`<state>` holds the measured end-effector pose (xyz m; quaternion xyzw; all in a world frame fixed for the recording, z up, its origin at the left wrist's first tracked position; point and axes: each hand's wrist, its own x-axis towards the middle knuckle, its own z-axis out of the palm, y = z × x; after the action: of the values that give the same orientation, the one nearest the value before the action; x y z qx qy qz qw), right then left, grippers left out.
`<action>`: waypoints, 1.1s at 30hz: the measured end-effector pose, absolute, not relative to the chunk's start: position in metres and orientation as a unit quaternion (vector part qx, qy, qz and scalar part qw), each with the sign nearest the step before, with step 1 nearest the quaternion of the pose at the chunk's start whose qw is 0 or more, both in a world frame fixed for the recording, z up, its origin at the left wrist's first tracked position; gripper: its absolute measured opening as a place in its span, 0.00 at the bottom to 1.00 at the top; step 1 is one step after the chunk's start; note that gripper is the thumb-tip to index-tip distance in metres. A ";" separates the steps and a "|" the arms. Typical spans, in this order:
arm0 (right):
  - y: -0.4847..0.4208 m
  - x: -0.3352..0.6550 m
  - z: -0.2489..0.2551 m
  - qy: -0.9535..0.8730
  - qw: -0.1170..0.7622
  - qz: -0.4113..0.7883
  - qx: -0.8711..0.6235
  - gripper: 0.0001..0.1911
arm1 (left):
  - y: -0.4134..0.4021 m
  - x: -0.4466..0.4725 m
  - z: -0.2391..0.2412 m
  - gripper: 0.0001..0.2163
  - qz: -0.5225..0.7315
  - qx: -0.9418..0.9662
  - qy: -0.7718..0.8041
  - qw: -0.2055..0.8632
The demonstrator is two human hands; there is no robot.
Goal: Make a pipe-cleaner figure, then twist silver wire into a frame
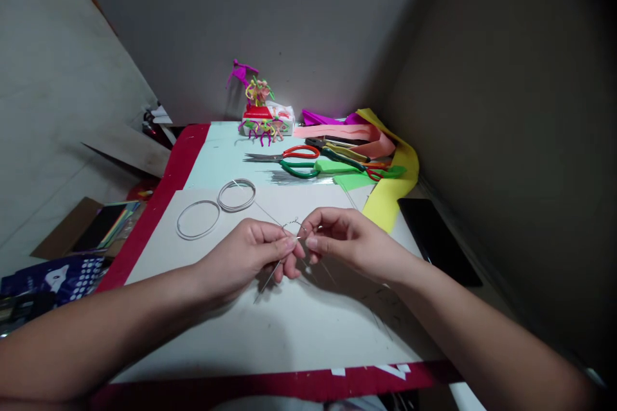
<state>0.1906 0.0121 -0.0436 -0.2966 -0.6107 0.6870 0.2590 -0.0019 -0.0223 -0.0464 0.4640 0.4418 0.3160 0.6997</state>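
Thin metal wire (292,223), partly twisted and bent into a small curve, is held above the pale work sheet between both hands. My left hand (264,245) pinches it with thumb and forefinger, and straight wire ends stick out above and below the fingers. Close beside it, my right hand (337,237) is closed in a pinch on the same wire near the twisted part. The fingertips of the two hands almost meet. Two coils of pale wire lie beyond the left hand, a thin ring (198,219) and a thicker coil (236,195).
Scissors (284,159) with red and green handles lie behind the hands, near pliers (337,154) and a bundle of straight wires (294,177). Coloured strips, one yellow (405,167), curl at the right. A black phone-like slab (438,241) lies right. Small coloured figures (260,93) stand on a box.
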 end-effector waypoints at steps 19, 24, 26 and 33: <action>0.018 0.202 -0.036 -0.761 0.246 0.507 -0.322 0.06 | -0.027 0.004 -0.049 0.08 0.332 0.405 0.438 0.730; 0.024 0.207 -0.031 -0.842 0.243 0.393 -0.278 0.06 | -0.028 0.005 -0.053 0.08 0.322 0.410 0.427 0.739; 0.025 0.208 -0.030 -0.855 0.231 0.369 -0.281 0.07 | -0.028 0.005 -0.055 0.08 0.321 0.411 0.432 0.735; 0.010 0.196 -0.032 -0.831 0.340 0.303 -0.320 0.06 | -0.031 0.009 -0.058 0.10 0.296 0.489 0.439 0.694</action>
<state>0.1963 0.0098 -0.0322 -0.3203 -0.8308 0.3025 0.3401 0.0087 -0.0307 -0.0581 0.4887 0.4387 0.2956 0.6937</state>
